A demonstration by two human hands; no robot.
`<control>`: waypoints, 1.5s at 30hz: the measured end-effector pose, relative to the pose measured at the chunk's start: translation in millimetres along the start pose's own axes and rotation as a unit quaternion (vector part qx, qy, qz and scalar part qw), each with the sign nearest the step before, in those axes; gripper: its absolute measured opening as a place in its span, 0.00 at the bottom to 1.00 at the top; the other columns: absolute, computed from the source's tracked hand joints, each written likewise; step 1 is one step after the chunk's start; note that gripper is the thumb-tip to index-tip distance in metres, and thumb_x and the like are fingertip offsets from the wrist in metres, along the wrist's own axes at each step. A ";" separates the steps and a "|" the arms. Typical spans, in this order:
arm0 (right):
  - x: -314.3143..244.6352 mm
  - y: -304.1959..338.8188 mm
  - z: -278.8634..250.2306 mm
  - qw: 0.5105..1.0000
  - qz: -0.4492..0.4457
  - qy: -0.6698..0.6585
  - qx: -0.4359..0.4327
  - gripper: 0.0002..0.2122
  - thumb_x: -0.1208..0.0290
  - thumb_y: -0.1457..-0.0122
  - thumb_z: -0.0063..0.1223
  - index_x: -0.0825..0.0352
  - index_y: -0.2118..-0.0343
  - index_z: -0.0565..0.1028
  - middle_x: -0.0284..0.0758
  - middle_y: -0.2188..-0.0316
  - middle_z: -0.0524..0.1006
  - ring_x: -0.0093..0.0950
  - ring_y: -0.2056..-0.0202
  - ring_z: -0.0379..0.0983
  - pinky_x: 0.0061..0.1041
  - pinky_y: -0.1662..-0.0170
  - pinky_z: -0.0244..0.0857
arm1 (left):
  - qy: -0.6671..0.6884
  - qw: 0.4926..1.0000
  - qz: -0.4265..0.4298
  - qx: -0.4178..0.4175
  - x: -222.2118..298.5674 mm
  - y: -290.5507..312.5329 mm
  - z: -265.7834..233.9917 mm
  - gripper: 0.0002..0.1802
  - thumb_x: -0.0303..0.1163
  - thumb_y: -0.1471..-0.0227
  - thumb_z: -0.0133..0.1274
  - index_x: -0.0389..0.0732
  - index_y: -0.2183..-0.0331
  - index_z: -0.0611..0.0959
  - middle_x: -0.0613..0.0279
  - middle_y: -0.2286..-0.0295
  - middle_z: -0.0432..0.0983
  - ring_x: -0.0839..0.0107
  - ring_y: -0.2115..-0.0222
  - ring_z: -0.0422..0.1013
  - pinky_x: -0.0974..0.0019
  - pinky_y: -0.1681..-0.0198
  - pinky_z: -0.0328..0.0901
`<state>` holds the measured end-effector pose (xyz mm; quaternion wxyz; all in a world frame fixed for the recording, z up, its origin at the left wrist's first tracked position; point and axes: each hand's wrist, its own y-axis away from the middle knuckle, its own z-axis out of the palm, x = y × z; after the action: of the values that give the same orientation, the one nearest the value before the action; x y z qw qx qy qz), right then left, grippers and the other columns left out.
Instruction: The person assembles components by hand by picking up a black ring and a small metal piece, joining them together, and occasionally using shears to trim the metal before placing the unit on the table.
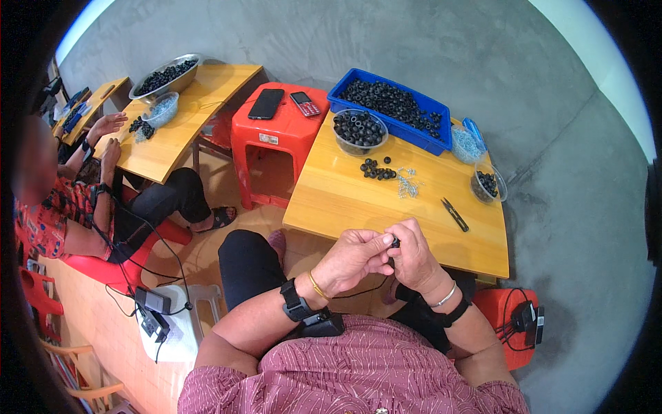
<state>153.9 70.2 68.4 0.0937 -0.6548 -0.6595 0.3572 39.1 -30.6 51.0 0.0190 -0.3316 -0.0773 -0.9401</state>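
Just over the near edge of the wooden table point(331, 207), my two hands meet with their fingers closed together. Between the fingertips shows a small black round part point(395, 243), mostly covered. My left hand point(352, 259) pinches it from the left, thumb on top. My right hand point(414, 257) curls around its other side. Beyond them on the tabletop lie a loose cluster of black ring-shaped parts point(378, 172) and a little pile of small shiny clear or silvery pieces point(407, 185). Black-handled thread snips point(455, 215) rest to the right.
A blue tray point(393, 124) and a clear tub point(360, 148) hold many black parts. Another tub point(501, 190) and a bag of clear pieces point(467, 145) stand right. Two phones lie on a red stool point(279, 127). At left, a person point(76, 200) works at another table.
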 end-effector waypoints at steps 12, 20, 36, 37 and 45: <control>4.5 3.0 2.6 1.000 0.012 -0.026 -0.004 0.16 0.84 0.58 0.47 0.71 0.64 0.63 0.42 0.72 0.63 0.37 0.71 0.62 0.29 0.67 0.60 | -0.064 0.997 -0.027 -0.022 11.4 -10.8 -15.4 0.10 0.30 0.51 0.47 0.33 0.67 0.75 0.60 0.73 0.73 0.76 0.75 0.70 0.72 0.73 0.70; 6.6 2.0 8.3 0.997 0.055 -0.020 0.046 0.14 0.79 0.56 0.49 0.71 0.65 0.62 0.41 0.74 0.63 0.38 0.72 0.62 0.31 0.68 0.59 | -0.102 0.994 -0.006 -0.029 7.4 -17.1 -24.6 0.10 0.30 0.51 0.48 0.33 0.67 0.74 0.63 0.74 0.71 0.78 0.75 0.69 0.76 0.75 0.68; 63.4 13.6 52.1 0.988 0.144 -0.044 0.037 0.05 0.81 0.58 0.46 0.69 0.81 0.62 0.40 0.80 0.63 0.39 0.76 0.61 0.33 0.72 0.54 | -0.426 0.888 0.124 0.117 -1.6 -50.0 -52.0 0.06 0.24 0.56 0.51 0.33 0.72 0.79 0.67 0.82 0.72 0.84 0.84 0.63 0.78 0.82 0.60; 66.6 13.6 54.1 0.990 0.136 -0.029 0.032 0.05 0.82 0.60 0.47 0.68 0.82 0.63 0.39 0.80 0.64 0.39 0.75 0.61 0.33 0.71 0.54 | -0.469 0.861 0.153 0.124 -2.7 -51.9 -53.1 0.06 0.24 0.57 0.51 0.33 0.73 0.79 0.66 0.83 0.73 0.83 0.83 0.65 0.77 0.81 0.61; 66.9 13.6 56.7 0.989 0.145 0.014 0.035 0.08 0.82 0.65 0.53 0.67 0.83 0.65 0.37 0.81 0.64 0.38 0.74 0.62 0.32 0.70 0.54 | -0.593 0.756 0.251 0.120 -9.3 -58.9 -58.6 0.06 0.21 0.63 0.52 0.33 0.75 0.79 0.52 0.79 0.74 0.67 0.79 0.71 0.70 0.75 0.64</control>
<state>122.8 111.2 -3.9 0.0731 -0.7445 -0.5433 0.3810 4.9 18.2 -7.7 0.2447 -0.8248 -0.0995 -0.4999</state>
